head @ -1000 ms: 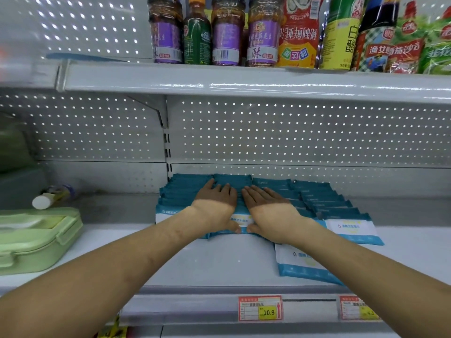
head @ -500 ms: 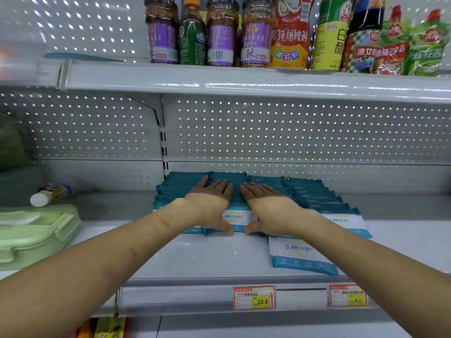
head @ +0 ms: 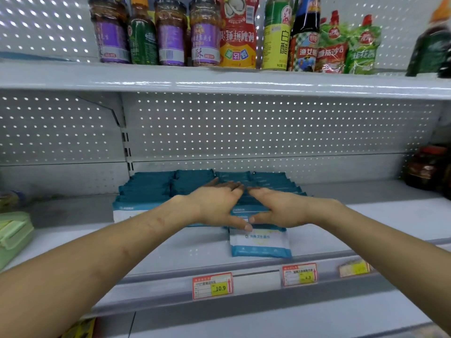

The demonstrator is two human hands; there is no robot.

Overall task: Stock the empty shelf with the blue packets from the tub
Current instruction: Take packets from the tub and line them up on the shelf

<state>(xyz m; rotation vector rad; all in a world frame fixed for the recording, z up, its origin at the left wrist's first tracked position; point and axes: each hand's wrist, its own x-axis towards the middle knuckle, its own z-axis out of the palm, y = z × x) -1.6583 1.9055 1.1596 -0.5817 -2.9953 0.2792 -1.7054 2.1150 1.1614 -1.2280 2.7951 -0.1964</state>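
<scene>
Several rows of blue packets (head: 146, 191) lie overlapping at the back of the white shelf (head: 170, 247). Both my hands rest flat on the middle row. My left hand (head: 214, 203) and my right hand (head: 278, 208) lie side by side, fingertips nearly meeting, thumbs against the row's front edge. One separate packet (head: 260, 242), white-faced with blue ends, lies just in front of my thumbs. The tub is not in view.
A pale green lidded box (head: 12, 235) sits at the shelf's left end. A dark jar (head: 424, 167) stands at the far right. Jars and sauce bottles (head: 170, 32) fill the upper shelf. Price tags (head: 212, 285) hang on the front rail.
My hands stay flat on the middle row and have drawn closer together, fingertips angling toward each other. The view has turned, so the lone front packet now lies directly under my thumbs.
</scene>
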